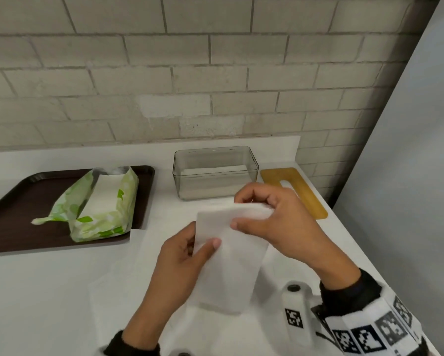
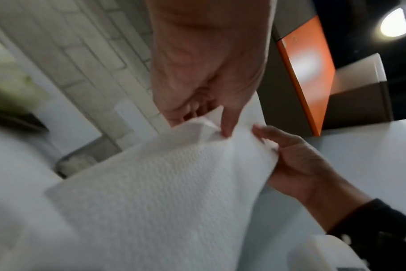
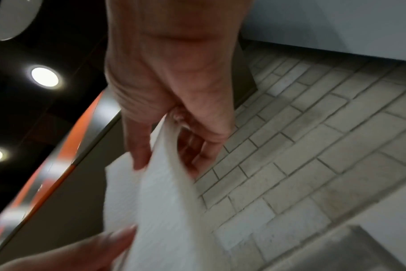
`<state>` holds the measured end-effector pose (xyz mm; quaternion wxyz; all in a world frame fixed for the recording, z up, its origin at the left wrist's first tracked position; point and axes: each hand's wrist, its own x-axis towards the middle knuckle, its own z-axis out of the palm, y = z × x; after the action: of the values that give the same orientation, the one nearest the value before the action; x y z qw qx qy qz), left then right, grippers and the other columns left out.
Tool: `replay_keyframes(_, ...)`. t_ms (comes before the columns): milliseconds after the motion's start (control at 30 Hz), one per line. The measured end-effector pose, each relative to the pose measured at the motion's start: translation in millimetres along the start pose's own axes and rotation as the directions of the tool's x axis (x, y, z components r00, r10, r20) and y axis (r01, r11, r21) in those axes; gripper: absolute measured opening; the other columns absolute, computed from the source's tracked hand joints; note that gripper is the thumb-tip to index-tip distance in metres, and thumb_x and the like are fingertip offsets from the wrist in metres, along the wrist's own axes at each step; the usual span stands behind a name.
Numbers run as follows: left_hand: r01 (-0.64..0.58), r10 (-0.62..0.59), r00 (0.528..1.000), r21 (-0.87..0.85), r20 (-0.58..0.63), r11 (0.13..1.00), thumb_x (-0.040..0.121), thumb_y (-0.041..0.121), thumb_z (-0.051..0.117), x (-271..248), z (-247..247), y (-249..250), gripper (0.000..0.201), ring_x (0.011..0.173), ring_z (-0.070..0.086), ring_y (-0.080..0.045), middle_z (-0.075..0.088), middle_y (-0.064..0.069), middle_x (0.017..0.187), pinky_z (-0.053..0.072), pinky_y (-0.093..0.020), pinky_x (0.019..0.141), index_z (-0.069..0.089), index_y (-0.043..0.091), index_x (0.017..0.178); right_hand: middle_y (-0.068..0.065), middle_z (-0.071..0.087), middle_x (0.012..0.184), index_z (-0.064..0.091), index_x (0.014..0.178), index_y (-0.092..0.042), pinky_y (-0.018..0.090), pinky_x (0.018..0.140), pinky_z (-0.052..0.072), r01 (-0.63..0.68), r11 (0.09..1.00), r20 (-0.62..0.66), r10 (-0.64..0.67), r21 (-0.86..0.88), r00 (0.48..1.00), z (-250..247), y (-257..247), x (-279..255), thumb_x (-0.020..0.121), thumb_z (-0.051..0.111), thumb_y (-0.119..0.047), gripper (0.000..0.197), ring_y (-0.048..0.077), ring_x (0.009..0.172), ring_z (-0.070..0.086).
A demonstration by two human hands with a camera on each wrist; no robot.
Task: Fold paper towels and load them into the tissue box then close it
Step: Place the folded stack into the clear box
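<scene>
Head view: I hold a white paper towel (image 1: 228, 255) above the white desk (image 1: 49, 291) with both hands. My left hand (image 1: 182, 260) pinches its left edge, thumb on the upper face and fingers behind. My right hand (image 1: 275, 222) pinches the far top edge between thumb and curled fingers. The towel hangs folded lengthwise, its lower end near the desk, over further white sheets (image 1: 128, 286) lying flat there. Behind my hands stands the clear tissue box (image 1: 215, 173), open on top, with a white layer on its floor. Just right of it lies its wooden lid (image 1: 300, 188), flat, with a slot cut in it. At left, a dark brown tray (image 1: 15, 201) carries a green-and-white wrapper (image 1: 102, 209) torn open, a stack of white towels showing inside. A brick wall (image 1: 190, 60) backs the desk.

Left wrist view: my left hand (image 2: 209, 64) grips a bunched corner of the paper towel (image 2: 162, 183) between thumb and fingers; the embossed sheet spreads toward the camera. My right hand (image 2: 297, 161) holds the sheet's right edge with its fingers curled round it. The picture is blurred.

Right wrist view: my right hand (image 3: 169, 91) clasps the paper towel (image 3: 155, 210), thumb on one face, fingers on the other. The thumb of my left hand (image 3: 100, 249) touches the sheet's lower edge.
</scene>
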<state>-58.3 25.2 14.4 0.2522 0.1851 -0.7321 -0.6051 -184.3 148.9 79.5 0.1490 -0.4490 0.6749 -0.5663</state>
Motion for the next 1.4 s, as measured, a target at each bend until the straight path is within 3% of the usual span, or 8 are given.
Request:
replay_keyframes(133,-0.044,-0.005,0.978,-0.232,-0.209,0.972,0.085,0.013,0.062,5,13,0,0.023,0.091,0.070,-0.010,0.074,0.009,0.098,0.056,-0.021,0.074,0.066,0.023,0.106,-0.003,0.068,0.084,0.057,0.095,-0.021,0.025,0.069,0.054,-0.047,0.912,-0.155,0.120,0.409,0.981,17,18,-4,0.072,0.071,0.009,0.040,0.010,0.077,0.065)
replay_keyframes(333,-0.147,0.091,0.964,-0.214,-0.251,0.966,0.091,0.011,0.058,4,22,1,0.026,0.095,0.067,-0.004,0.071,0.018,0.100,0.053,-0.017,0.074,0.058,0.033,0.105,-0.016,0.068,0.099,0.058,0.099,-0.038,0.015,0.074,0.053,-0.085,0.962,-0.252,0.153,0.260,0.956,48,38,-15,0.086,0.064,-0.012,0.030,0.000,0.093,0.065)
replay_keyframes(633,-0.068,0.048,0.966,-0.070,-0.256,0.995,0.089,-0.002,0.056,-7,39,-13,0.038,0.092,0.058,0.011,0.059,0.012,0.108,0.044,-0.003,0.066,0.046,0.029,0.108,-0.012,0.067,0.100,0.056,0.103,-0.036,0.014,0.072,0.052,-0.193,0.955,-0.269,0.251,0.225,0.930,56,62,-25,0.087,0.062,-0.007,0.033,-0.003,0.090,0.063)
replay_keyframes(800,-0.138,0.100,0.946,-0.103,-0.308,0.985,0.087,0.000,0.060,-7,37,2,0.042,0.092,0.061,0.005,0.062,0.014,0.102,0.047,-0.006,0.069,0.047,0.036,0.107,-0.012,0.065,0.103,0.056,0.112,-0.031,0.014,0.073,0.052,-0.073,0.965,-0.333,0.157,0.253,0.930,54,50,-26,0.087,0.062,-0.010,0.033,-0.001,0.096,0.062)
replay_keyframes(1033,0.056,-0.107,0.967,-0.219,-0.232,0.974,0.085,0.006,0.065,4,30,-24,0.031,0.097,0.068,-0.016,0.072,0.004,0.102,0.054,-0.030,0.081,0.062,0.026,0.109,-0.007,0.066,0.104,0.056,0.107,-0.032,0.016,0.073,0.052,-0.339,0.931,-0.196,0.361,0.136,0.912,54,69,-24,0.082,0.067,-0.010,0.035,0.009,0.096,0.063)
replay_keyframes(1267,-0.077,-0.105,0.943,-0.514,-0.315,0.854,0.054,0.030,0.083,1,-13,-19,0.046,0.086,0.071,-0.009,0.075,0.004,0.093,0.054,-0.016,0.064,0.069,0.019,0.096,-0.014,0.070,0.096,0.065,0.088,-0.035,0.011,0.074,0.049,-0.464,0.875,0.245,0.484,-0.139,0.840,24,77,-47,0.075,0.076,-0.013,0.028,0.000,0.086,0.066)
replay_keyframes(1333,-0.088,-0.085,0.933,-0.453,-0.349,0.887,0.040,0.040,0.090,-2,-30,-26,0.052,0.082,0.070,-0.010,0.075,0.004,0.089,0.056,-0.019,0.066,0.072,0.021,0.086,-0.011,0.072,0.088,0.068,0.083,-0.029,0.015,0.073,0.051,-0.446,0.883,0.186,0.468,-0.149,0.864,5,75,-48,0.075,0.076,-0.009,0.024,0.002,0.079,0.067)
replay_keyframes(1400,-0.079,-0.063,0.931,-0.368,-0.359,0.926,0.062,0.020,0.083,-4,-41,-30,0.028,0.086,0.068,-0.013,0.074,0.008,0.086,0.057,-0.019,0.074,0.069,0.023,0.086,-0.006,0.071,0.075,0.070,0.078,-0.019,0.018,0.067,0.051,-0.422,0.907,0.029,0.422,-0.006,0.906,-12,73,-44,0.074,0.075,-0.002,0.018,0.010,0.070,0.066)
